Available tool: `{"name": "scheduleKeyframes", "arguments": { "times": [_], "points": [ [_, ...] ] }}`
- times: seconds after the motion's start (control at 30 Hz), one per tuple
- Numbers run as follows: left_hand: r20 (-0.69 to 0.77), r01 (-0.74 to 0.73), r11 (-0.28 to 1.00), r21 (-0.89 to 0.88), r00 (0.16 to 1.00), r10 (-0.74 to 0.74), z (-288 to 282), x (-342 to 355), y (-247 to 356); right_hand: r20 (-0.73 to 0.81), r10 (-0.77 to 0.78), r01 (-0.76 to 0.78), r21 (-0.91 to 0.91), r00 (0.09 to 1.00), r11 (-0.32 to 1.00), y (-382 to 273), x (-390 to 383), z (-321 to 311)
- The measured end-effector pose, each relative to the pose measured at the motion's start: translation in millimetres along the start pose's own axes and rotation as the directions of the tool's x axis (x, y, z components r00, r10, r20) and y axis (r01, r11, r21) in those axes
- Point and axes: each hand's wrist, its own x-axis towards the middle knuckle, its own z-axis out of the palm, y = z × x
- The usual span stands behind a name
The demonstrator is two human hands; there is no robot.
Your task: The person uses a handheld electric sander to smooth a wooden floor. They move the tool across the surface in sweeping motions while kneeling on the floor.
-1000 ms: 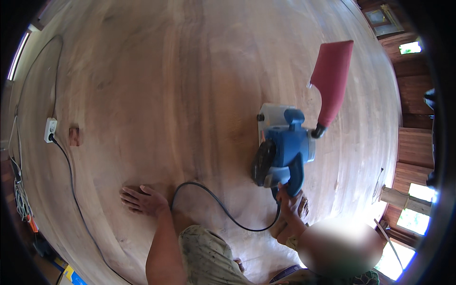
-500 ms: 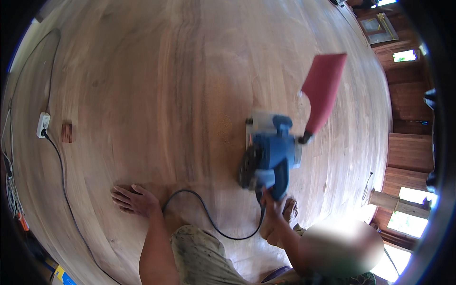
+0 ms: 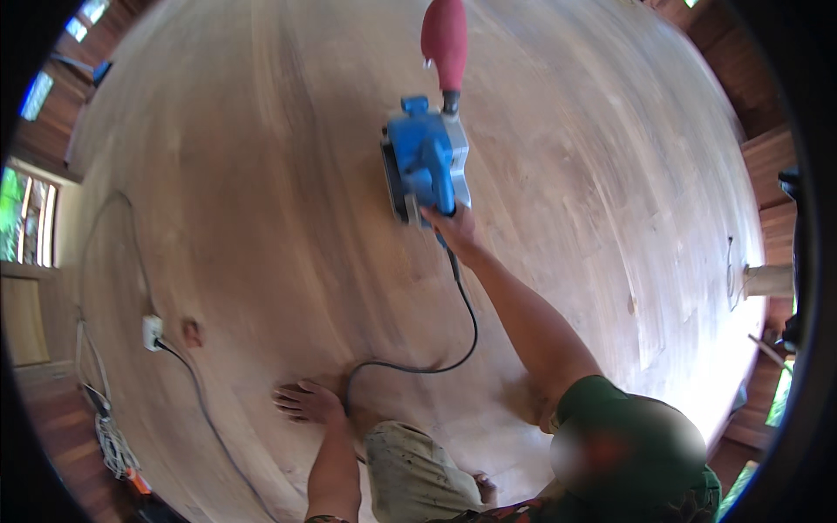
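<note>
Left hand (image 3: 309, 403): laid palm down on the wooden floor (image 3: 540, 227), empty, fingers extended leftward and slightly spread; forearm rising from the lower edge of the view.

Right hand (image 3: 457, 230): closed around the rear handle (image 3: 440, 179) of a blue electric sander (image 3: 410, 138), arm stretched well forward; the separate fingers were partly hidden, so their exact placing could not be told.

Sander: one, standing base down on the floor, ahead of the person and well apart from the left hand. Its long axis ran away from the person, the far end leaning slightly left; front knob (image 3: 415, 105) pointed forward, handle back toward the person.

Dust bag (image 3: 445, 48): red, joined by a dark spout (image 3: 451, 101) at the sander's far right, extending forward to the upper edge of the view.

Black cord (image 3: 410, 370): led from the handle end, curving back and leftward to just beside the left wrist.

Left side of the floor: a white socket block (image 3: 153, 333) with a dark plug inserted; a small reddish-brown block (image 3: 193, 332) just beside it; farther toward the lower left, a bundled pale cable (image 3: 113, 446).
</note>
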Motion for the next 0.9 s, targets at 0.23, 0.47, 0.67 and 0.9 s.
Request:
{"name": "scheduleKeyframes", "arguments": {
  "times": [0.23,0.47,0.67,0.9],
  "points": [
    [0.386,-0.349,0.903,-0.252,0.819,0.425,-50,-19,-134,0.507,0.184,-0.178,-0.059,0.842,0.982,13,-55,-79],
    [0.864,0.419,0.818,-0.393,0.473,0.174,-113,-114,-184,0.602,0.097,-0.262,0.194,0.792,0.945,61,-134,-100],
    [0.515,-0.226,0.683,-0.695,0.507,0.691,-168,-167,-41,0.693,0.001,-0.268,0.276,0.721,0.923,80,-201,-102],
    [0.457,0.051,0.483,-0.874,0.419,0.785,-120,-277,139,0.745,-0.195,-0.064,0.304,0.638,0.951,112,-267,-139]
  ]
}}
